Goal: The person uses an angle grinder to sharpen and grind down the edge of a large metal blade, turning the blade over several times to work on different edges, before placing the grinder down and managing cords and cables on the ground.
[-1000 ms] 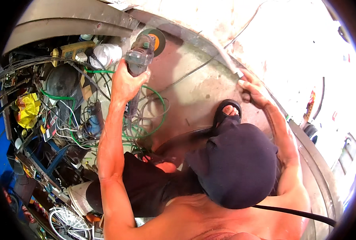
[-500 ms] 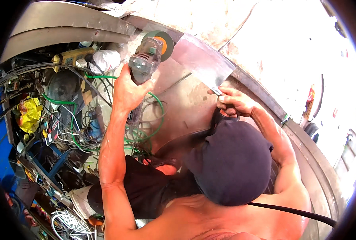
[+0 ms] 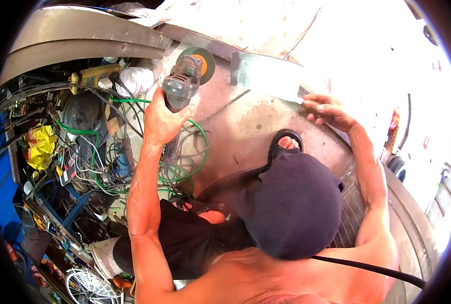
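Observation:
My left hand grips the grey body of an angle grinder, whose green disc with an orange hub points away from me. My right hand pinches the near corner of a flat sheet-metal piece that is tilted up off the rusty floor. The grinder disc sits just left of the sheet, apart from it. A dark cloth head cover hides the middle of the view, and a sandalled foot shows above it.
A tangle of green and black cables lies under my left arm. To the left are a yellow power strip, a white bag, a yellow rag, blue parts and a white fan grille. Curved metal rails arc along the top.
My right hand has moved up and right, lifting the sheet-metal piece off the floor and tilting it up. The grinder in my left hand has shifted slightly toward the sheet.

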Tool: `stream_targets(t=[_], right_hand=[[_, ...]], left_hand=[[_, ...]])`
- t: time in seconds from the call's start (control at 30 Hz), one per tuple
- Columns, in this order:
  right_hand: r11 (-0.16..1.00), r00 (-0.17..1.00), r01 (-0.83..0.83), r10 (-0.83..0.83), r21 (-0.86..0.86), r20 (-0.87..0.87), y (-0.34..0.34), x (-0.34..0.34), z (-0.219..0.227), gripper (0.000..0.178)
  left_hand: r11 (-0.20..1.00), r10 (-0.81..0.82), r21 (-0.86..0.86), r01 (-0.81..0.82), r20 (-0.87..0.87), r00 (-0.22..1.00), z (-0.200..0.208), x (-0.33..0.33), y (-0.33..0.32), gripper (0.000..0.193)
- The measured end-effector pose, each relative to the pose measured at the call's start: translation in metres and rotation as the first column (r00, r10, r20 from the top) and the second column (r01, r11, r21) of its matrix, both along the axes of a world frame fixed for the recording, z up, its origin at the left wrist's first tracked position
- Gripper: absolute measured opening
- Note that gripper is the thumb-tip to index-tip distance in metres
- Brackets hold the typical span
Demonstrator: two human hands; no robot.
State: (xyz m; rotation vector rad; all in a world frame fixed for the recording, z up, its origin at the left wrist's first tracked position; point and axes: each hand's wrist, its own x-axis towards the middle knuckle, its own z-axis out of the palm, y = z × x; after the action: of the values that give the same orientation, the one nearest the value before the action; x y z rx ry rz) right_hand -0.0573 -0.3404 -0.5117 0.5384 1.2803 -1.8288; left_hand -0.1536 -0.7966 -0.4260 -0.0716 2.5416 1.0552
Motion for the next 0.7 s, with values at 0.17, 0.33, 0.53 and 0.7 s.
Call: stream_targets(t=[0.17,0.33,0.53,0.7], right_hand=[[0.939,0.933,0.313,-0.332,-0.144,-0.14,0.019,0.023,-0.055,0.075],[0.666,0.637,0.719,-0.745,-0.198,-0.198,-0.027,-0.02,-0.074,0.041],[0.58,0.477,0.814,-0.705,-0.039,-0.525,0.001,-0.132,-0.081,0.049],[0.846,0.877,0.403,-0.248,0.349,-0.412,0.004,-0.207,-0.065,0.068]], left_hand=[[0.999,-0.037,0.018,0.037,-0.038,0.999,-0.011,0.0,-0.009,0.063],[0.999,-0.028,-0.038,0.029,0.027,0.999,-0.009,0.001,-0.004,0.06],[0.99,-0.14,-0.032,0.141,0.031,0.99,-0.011,-0.002,0.0,0.062],[0.972,-0.229,-0.036,0.231,0.068,0.971,0.003,0.002,0.006,0.062]])
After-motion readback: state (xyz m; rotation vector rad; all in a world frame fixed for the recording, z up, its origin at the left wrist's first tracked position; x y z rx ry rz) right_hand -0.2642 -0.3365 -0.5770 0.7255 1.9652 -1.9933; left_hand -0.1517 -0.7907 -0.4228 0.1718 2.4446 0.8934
